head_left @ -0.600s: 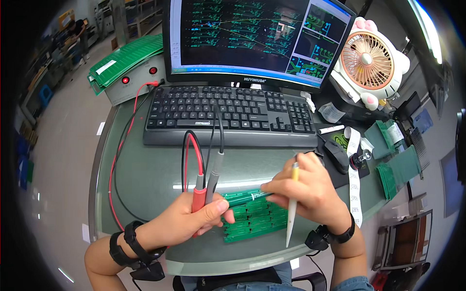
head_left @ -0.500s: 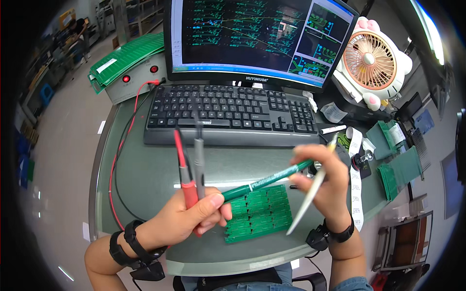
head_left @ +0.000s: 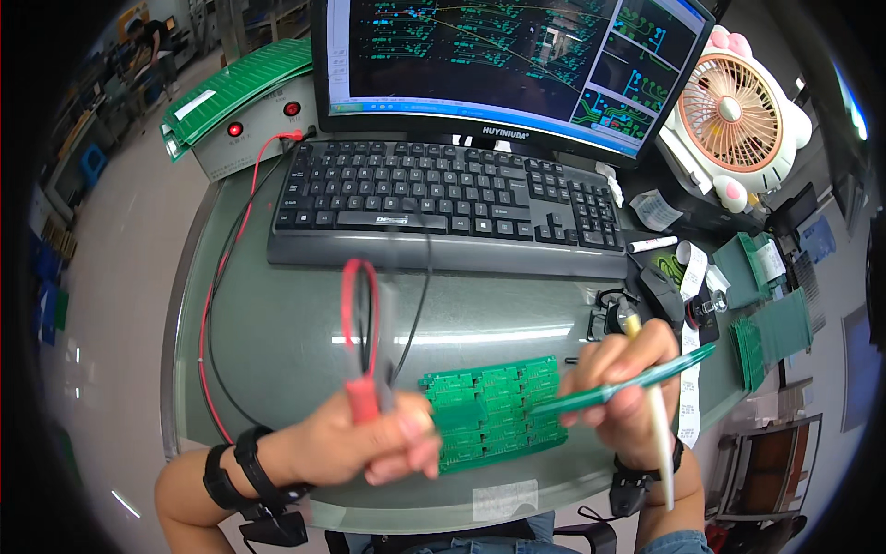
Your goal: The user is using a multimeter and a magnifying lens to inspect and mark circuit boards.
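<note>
Green pen (head_left: 666, 370), white stick (head_left: 662, 439)—right hand (head_left: 628, 417) holds two.

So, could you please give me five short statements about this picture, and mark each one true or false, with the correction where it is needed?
1. The right hand holds a green pen. True.
2. The circuit board lies on the keyboard. False: it lies on the desk, nearer the person than the keyboard.
3. The left hand holds a red probe. True.
4. The fan stands to the left of the monitor. False: the fan is to the right of the monitor.
5. The white pointed stick is in the left hand. False: the right hand holds it.
</note>
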Available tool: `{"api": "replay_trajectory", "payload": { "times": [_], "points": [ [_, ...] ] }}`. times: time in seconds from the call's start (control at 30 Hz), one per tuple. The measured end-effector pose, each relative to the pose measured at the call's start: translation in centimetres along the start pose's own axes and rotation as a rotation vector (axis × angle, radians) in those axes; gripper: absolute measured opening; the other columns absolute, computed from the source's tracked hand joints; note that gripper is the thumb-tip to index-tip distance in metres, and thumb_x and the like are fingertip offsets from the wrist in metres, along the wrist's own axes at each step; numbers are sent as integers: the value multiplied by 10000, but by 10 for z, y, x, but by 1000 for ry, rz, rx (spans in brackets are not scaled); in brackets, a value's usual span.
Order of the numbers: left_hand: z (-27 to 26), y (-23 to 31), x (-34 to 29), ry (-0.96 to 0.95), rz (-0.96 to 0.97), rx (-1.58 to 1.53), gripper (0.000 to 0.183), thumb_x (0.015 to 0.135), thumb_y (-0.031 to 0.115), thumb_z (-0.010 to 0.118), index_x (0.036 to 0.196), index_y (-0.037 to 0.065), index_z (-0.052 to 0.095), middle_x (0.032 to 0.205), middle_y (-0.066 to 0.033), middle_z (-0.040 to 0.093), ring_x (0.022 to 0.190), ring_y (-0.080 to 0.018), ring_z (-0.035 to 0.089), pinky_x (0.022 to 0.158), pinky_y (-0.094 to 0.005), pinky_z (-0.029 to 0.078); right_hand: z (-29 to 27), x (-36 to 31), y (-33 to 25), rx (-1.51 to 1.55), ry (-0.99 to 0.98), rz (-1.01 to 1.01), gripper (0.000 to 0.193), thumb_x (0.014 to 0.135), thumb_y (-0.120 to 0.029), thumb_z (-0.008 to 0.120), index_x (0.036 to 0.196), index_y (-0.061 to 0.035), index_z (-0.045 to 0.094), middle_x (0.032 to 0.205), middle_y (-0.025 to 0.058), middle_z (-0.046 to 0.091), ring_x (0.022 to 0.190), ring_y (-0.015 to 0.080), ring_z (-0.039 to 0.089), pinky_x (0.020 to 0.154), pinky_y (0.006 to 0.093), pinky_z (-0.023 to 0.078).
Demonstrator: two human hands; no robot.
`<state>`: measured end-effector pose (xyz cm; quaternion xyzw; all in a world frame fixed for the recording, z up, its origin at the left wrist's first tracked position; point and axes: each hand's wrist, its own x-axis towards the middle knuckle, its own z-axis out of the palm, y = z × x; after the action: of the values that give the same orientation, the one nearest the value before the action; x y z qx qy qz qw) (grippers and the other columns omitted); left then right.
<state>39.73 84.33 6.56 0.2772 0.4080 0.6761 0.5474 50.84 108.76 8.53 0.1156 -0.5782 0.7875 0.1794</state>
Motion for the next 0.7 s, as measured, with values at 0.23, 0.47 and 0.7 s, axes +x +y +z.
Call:
{"api": "replay_trajectory", "payload": {
  "times": [0.23,0.47,0.7],
  "points": [
    [-11,-6,14,220,71,103,445,1017,411,372,739,88,501,484,29,412,445,-71,411,1076,-480,364,3,-13,21,-617,-146,170,186,833,-87,723,796,-26,551,670,59,590,515,107,524,468,256,390],
    [-12,-4,10,231,-37,75,382,1006,335,446,793,39,558,556,15,454,493,-60,409,465,-217,331,4,-14,37,-668,-163,89,193,826,-98,730,786,-37,552,631,50,592,491,134,536,446,267,391],
    [-9,1,12,225,-80,141,423,1012,362,411,776,26,511,539,0,433,463,-91,406,1112,-450,334,5,-13,38,-661,-187,80,191,815,-86,740,782,-41,557,633,47,611,501,139,564,442,265,409]
  ]
}}
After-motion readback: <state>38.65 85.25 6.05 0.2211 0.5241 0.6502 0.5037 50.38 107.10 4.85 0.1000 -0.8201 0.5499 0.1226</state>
